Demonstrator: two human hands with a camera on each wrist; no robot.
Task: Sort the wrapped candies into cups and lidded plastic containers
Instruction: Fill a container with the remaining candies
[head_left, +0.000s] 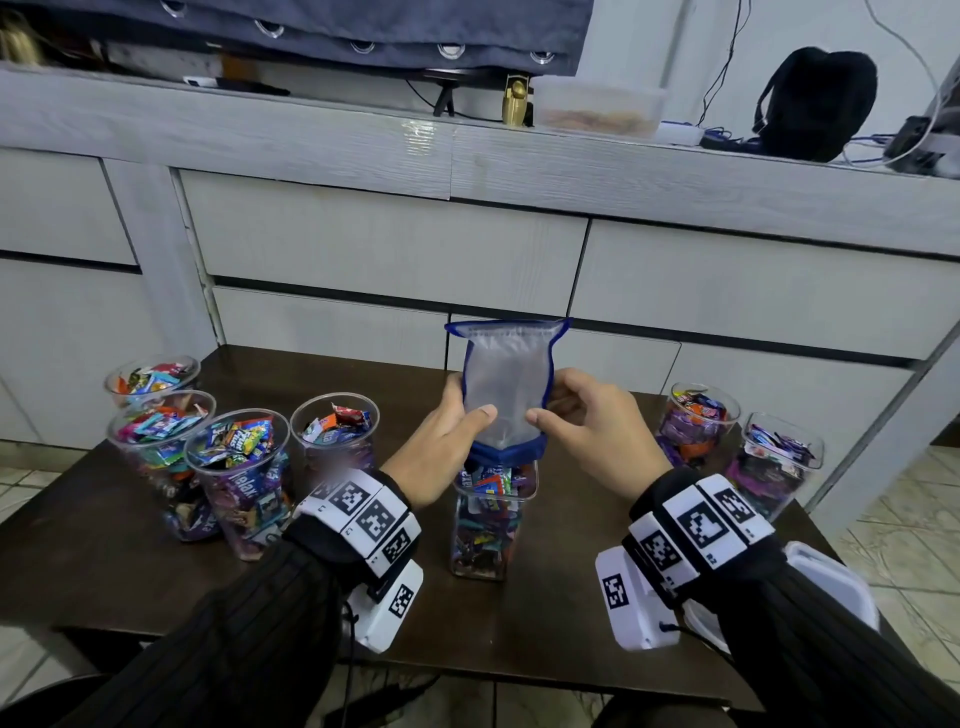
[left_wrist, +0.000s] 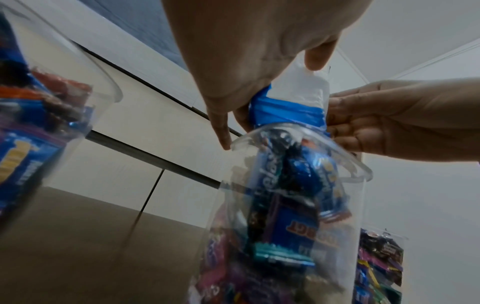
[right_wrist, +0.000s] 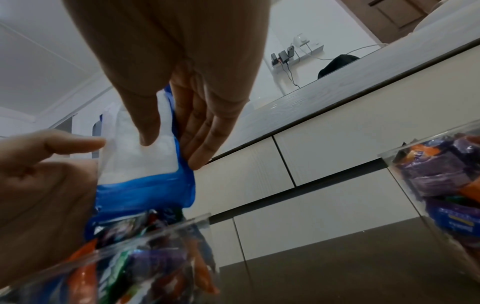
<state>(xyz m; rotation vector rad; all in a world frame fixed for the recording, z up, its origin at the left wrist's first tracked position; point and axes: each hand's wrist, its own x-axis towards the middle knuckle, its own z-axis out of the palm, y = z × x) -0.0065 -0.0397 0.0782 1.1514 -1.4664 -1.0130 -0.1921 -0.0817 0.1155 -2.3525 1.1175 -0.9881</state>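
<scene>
2 hands (head_left: 447, 441) (head_left: 597, 426) pinch bag (head_left: 506, 389), mouth-down over candy-filled container (head_left: 491, 525) | 4 cups (head_left: 236, 467) w/ candies

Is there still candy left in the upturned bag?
No: the bag, held by left hand and right hand over the container, looks empty.

The light is even and rather soft, with weak shadows. A pale glare lies on the grey shelf (head_left: 426, 136) in the head view. Straight lines bend near the edges. In both wrist views the near candies (right_wrist: 135, 267) are blurred, and the corners are darker.
</scene>
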